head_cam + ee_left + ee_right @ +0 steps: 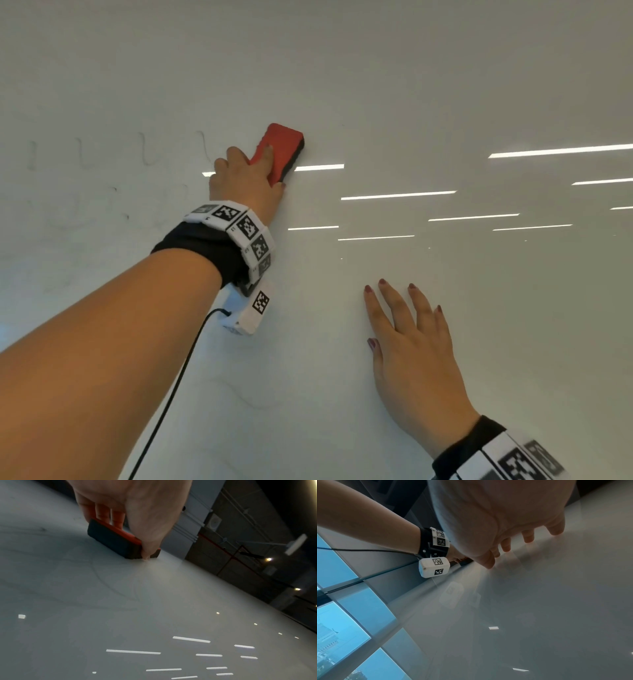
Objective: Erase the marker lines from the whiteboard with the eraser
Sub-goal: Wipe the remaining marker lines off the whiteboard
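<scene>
My left hand (245, 178) grips a red eraser (282, 147) with a dark felt pad and presses it flat on the whiteboard (445, 85). In the left wrist view the eraser (115, 538) lies pad-down on the board, fingers on its red back and the thumb at its near end. Faint smeared marker lines (147, 150) remain left of the hand, with more smudges (116, 202) below them. My right hand (407, 335) rests flat on the board, lower right, fingers spread and straight. The right wrist view shows its fingertips (529, 536) touching the glossy surface.
Ceiling lights reflect as bright bars (397, 196) across the board's right half. A black cable (178, 370) hangs from the left wrist camera box (251, 311). A thin faint line (250, 401) crosses the board below centre. Windows (342, 622) show left of the board in the right wrist view.
</scene>
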The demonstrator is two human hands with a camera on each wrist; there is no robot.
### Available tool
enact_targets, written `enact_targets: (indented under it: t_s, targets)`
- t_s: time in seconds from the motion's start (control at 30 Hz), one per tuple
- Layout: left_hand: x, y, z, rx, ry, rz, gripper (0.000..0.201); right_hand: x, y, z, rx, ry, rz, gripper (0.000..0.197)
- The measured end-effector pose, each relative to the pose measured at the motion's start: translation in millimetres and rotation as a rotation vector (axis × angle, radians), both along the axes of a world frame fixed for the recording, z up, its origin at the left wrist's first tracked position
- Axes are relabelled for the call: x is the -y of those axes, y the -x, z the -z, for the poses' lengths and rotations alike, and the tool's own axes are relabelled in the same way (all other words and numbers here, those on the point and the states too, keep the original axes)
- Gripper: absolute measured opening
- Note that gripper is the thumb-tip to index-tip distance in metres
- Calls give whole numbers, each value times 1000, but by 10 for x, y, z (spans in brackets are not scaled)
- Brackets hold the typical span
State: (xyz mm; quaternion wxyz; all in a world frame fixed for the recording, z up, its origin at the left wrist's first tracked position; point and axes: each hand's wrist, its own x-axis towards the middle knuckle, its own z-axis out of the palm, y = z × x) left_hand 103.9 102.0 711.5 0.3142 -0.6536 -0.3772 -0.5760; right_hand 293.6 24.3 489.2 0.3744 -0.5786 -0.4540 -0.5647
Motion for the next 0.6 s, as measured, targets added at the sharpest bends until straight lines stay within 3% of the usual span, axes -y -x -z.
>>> enact_targets:
  t_s: [0.1, 0.2, 0.47, 0.6]
  targets:
    - [-19, 46, 190, -102, -48, -4, 62, -25, 47, -25, 8, -1, 14, 71]
    - [-75, 127, 215, -99, -70, -14, 62, -11, 34, -25, 13, 4, 3, 71]
    - [43, -144, -476, 66, 42, -11, 63, 82, -60, -29, 43, 38, 42, 56]
    - [237, -506, -491, 24, 27, 29, 60, 64, -93, -26, 75, 39, 47, 57]
